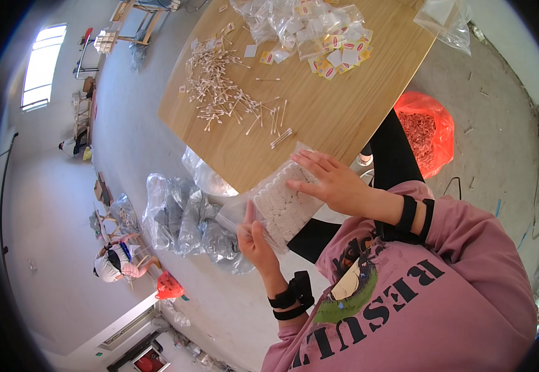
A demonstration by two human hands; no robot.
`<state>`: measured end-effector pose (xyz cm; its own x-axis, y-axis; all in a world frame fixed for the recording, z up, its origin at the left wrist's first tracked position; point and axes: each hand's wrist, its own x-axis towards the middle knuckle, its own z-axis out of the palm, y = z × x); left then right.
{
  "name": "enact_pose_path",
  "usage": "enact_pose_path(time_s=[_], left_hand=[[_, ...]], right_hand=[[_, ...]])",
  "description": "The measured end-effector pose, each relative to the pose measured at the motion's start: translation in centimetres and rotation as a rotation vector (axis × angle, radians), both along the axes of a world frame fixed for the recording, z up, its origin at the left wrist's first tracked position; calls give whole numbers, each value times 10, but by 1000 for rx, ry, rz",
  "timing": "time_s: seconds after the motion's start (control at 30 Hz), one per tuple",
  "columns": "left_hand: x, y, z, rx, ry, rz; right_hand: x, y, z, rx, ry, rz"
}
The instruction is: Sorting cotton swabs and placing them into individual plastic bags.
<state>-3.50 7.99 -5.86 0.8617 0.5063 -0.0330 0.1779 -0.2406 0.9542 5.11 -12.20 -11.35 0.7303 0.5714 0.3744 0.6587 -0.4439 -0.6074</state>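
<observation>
A clear plastic bag packed with white cotton swabs lies tilted at the near edge of the table, over my lap. My left hand grips its lower left side, the index finger stretched along the plastic and the thumb beside it. Across the upper right part of the bag lies my right hand, palm down with the fingers stretched out. Just beyond the bag, a few loose cotton swabs sit together on the table, with a larger heap of swabs farther left.
The wooden table carries clear bags and small printed cards at its far side. A red bag of reddish pieces stands on the floor at right. Clear plastic sacks lie at left. Another person works farther left.
</observation>
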Motion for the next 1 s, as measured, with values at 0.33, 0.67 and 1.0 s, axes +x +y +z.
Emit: enact_pose_path(time_s=[0.33, 0.67, 1.0], left_hand=[[-2, -3, 0, 35, -5, -24], [0, -7, 2, 10, -4, -38], [3, -13, 8, 19, 54, -47]], right_hand=[[-1, -2, 6, 10, 10, 7], [-1, 3, 19, 90, -7, 60], [-4, -2, 34, 221, -40, 142]])
